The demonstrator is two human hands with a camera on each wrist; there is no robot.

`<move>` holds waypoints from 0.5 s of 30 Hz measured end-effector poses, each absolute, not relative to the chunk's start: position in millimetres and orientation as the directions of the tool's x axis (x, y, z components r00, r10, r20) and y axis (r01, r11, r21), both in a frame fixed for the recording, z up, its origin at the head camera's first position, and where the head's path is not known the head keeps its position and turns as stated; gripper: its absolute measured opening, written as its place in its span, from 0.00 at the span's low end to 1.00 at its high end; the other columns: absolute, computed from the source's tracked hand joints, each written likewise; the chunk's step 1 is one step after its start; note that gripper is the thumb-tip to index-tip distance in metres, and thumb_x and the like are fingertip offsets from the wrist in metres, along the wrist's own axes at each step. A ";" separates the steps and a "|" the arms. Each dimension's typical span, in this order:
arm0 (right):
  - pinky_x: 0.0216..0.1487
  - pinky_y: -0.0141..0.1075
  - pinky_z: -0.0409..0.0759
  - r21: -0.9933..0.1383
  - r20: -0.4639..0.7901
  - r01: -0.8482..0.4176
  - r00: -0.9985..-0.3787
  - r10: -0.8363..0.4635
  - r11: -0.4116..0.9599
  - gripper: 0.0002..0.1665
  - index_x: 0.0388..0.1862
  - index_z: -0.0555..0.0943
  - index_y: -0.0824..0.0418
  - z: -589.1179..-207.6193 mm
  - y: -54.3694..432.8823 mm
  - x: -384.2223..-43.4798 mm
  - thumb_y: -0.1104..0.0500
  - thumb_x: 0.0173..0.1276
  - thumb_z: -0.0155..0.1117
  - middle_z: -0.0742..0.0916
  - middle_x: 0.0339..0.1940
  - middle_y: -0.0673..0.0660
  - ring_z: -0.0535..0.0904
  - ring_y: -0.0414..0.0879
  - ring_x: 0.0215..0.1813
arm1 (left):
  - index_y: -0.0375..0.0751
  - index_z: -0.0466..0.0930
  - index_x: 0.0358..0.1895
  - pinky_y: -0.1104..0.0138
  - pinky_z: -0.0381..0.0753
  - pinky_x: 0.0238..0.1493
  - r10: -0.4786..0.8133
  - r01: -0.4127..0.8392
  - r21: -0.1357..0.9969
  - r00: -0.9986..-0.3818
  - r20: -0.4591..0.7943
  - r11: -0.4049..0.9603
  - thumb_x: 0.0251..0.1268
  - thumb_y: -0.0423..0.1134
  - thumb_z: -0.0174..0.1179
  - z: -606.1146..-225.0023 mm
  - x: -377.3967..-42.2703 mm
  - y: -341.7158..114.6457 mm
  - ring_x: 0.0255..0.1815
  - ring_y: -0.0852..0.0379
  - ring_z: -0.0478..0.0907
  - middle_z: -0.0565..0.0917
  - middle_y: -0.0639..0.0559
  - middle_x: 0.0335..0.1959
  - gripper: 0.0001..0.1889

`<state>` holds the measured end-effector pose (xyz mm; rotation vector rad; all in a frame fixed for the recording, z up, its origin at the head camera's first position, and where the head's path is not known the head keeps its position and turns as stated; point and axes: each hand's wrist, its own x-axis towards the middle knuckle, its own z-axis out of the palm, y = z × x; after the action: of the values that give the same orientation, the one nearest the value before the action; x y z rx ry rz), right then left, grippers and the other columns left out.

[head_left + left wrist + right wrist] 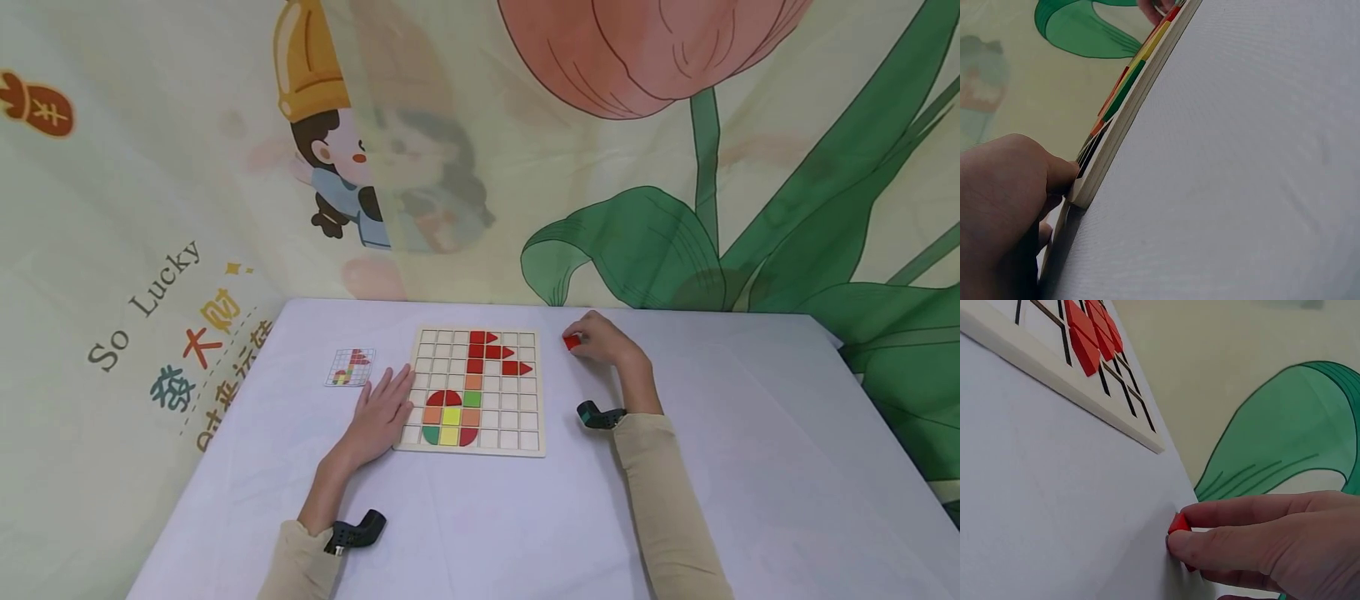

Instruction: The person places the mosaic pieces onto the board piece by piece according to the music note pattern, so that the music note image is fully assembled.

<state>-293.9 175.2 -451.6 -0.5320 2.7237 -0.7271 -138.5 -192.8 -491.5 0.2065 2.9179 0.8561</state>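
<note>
On the table lies a square wooden grid board [510,417] holding red, orange, yellow and green pieces in some of its cells. My left hand [378,417] rests along the board's left edge with its fingers stretched out; in the left wrist view its thumb touches the corner. Beyond the board's right side, my right hand [606,342] pinches a small red block [1179,523] between thumb and fingers, close over the cloth. Part of that block is hidden by the fingertips. A small printed picture card [350,367] with a coloured grid pattern lies left of the board.
A white cloth [480,525] covers the table. Behind it hangs a printed backdrop [465,275] with a tulip, leaves and a cartoon figure. Each wrist wears a black camera, one on the left [360,530] and one on the right [600,415].
</note>
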 end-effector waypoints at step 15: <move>0.57 0.48 0.79 -0.492 -0.184 -0.206 -0.925 -0.332 0.846 0.19 0.55 0.80 0.67 -454.2 166.4 -292.5 0.63 0.65 0.64 0.79 0.51 0.65 0.75 0.55 0.51 | 0.43 0.52 0.77 0.39 0.33 0.76 0.151 0.105 0.546 -0.988 -0.040 0.831 0.76 0.45 0.44 -491.3 -137.7 -193.3 0.81 0.40 0.40 0.52 0.47 0.80 0.30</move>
<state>-292.5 166.4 -454.2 -0.4096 2.7619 -0.6929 -137.7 -193.3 -491.3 0.2058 2.9278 0.8664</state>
